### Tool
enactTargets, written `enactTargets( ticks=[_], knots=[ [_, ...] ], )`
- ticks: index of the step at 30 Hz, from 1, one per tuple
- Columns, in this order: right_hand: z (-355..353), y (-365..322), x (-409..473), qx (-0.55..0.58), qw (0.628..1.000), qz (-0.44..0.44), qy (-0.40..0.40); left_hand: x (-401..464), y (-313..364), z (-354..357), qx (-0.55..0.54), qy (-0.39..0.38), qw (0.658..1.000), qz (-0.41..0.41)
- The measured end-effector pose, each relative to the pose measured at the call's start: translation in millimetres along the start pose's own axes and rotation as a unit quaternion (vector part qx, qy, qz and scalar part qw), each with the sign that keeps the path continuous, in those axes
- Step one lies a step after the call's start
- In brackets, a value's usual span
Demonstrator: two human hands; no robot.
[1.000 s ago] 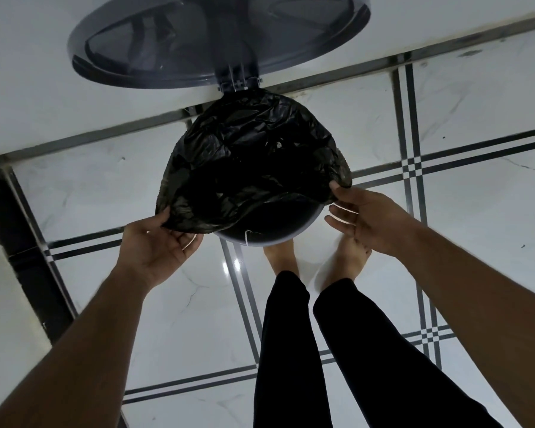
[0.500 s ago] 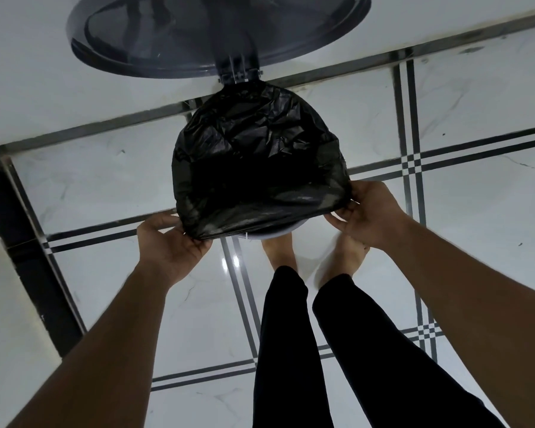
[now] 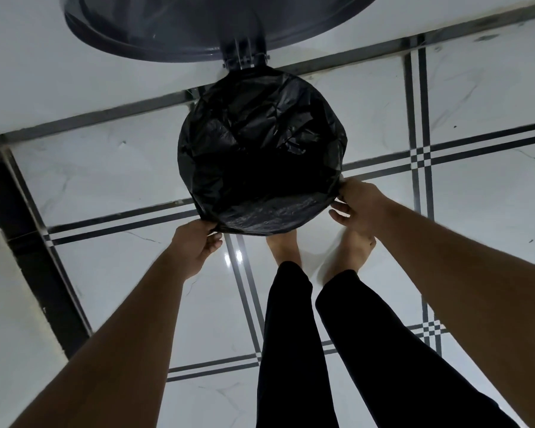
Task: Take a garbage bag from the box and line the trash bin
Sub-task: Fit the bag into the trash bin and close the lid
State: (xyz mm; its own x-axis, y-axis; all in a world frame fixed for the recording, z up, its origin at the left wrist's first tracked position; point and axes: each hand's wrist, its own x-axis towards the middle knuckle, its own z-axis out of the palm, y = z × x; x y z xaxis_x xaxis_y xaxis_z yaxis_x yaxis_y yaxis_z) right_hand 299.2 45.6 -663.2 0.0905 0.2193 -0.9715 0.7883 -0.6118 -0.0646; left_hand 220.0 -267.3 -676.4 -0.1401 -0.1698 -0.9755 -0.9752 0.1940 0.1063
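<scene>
A black garbage bag (image 3: 260,149) is stretched over the round mouth of the trash bin and covers its whole rim, so the bin body is hidden beneath it. The bin's dark round lid (image 3: 198,23) stands open at the top of the view, hinged at the back. My left hand (image 3: 195,245) pinches the bag's edge at the near left of the rim. My right hand (image 3: 359,205) grips the bag's edge at the near right. The bag's middle sags, wrinkled, into the bin.
The bin stands on a white marble tile floor with dark stripe lines (image 3: 420,156). My bare feet (image 3: 355,251) and black trouser legs (image 3: 291,335) are just in front of the bin. A white wall with a dark strip (image 3: 22,230) runs along the left.
Both hands have pulled the bag's edge down over the near rim. The bin's white rim, visible before, is now covered, and the bag lies flatter and rounder across the opening.
</scene>
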Motion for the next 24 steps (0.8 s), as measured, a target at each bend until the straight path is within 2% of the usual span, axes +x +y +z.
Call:
enactTargets(
  ticks=[2, 5, 7, 9, 11, 12, 14, 15, 16, 17, 18, 20, 22, 24],
  knots=[
    [0.4, -3.8, 4.3, -0.056, 0.998, -0.016, 0.035, 6.8, -0.9, 0.3, 0.065, 0.045, 0.997, 0.011],
    [-4.0, -11.7, 13.1, -0.087, 0.993, -0.05, 0.07, 11.1, 8.4, -2.1, 0.069, 0.09, 0.994, 0.006],
    [-6.5, -16.2, 16.5, -0.075, 0.993, -0.062, 0.065, 9.6, 19.2, -3.1, 0.026, 0.048, 0.998, 0.015],
    [-7.9, -20.3, 14.4, -0.033, 0.996, -0.069, 0.047, 4.5, 29.4, -3.5, -0.067, 0.011, 0.997, 0.035],
    [-8.8, -24.6, 11.5, -0.013, 0.995, -0.082, 0.05, -6.5, 37.6, -4.6, -0.096, 0.002, 0.995, 0.036],
    [-8.4, -27.0, 7.7, -0.02, 0.993, -0.098, 0.058, -12.2, 38.4, -3.8, -0.077, 0.015, 0.996, 0.042],
    [-6.2, -31.2, 1.2, -0.061, 0.982, -0.154, 0.088, -21.0, 38.5, -0.4, -0.019, 0.122, 0.989, 0.08],
    [-4.7, -33.1, -2.6, -0.089, 0.972, -0.19, 0.109, -30.2, 38.6, 5.1, 0.027, 0.208, 0.968, 0.14],
    [-2.5, -35.3, -7.9, -0.111, 0.959, -0.227, 0.13, -44.8, 39.5, 13.8, 0.077, 0.28, 0.93, 0.223],
    [0.4, -37.0, -12.7, -0.127, 0.944, -0.268, 0.148, -60.8, 39.2, 24.8, 0.117, 0.306, 0.89, 0.317],
    [3.9, -40.2, -17.9, -0.143, 0.925, -0.312, 0.164, -77.2, 39.5, 38.4, 0.152, 0.287, 0.857, 0.401],
    [11.9, -48.4, -25.4, -0.163, 0.886, -0.395, 0.177, -92.2, 39.3, 63.4, 0.236, 0.186, 0.812, 0.501],
    [20.4, -52.5, -22.0, -0.192, 0.85, -0.461, 0.167, -79.1, 38.4, 83.8, 0.332, 0.086, 0.769, 0.54],
    [29.3, -54.4, -16.0, -0.244, 0.819, -0.494, 0.156, -50.8, 39.4, 105.3, 0.387, 0.056, 0.753, 0.529]
  ],
)
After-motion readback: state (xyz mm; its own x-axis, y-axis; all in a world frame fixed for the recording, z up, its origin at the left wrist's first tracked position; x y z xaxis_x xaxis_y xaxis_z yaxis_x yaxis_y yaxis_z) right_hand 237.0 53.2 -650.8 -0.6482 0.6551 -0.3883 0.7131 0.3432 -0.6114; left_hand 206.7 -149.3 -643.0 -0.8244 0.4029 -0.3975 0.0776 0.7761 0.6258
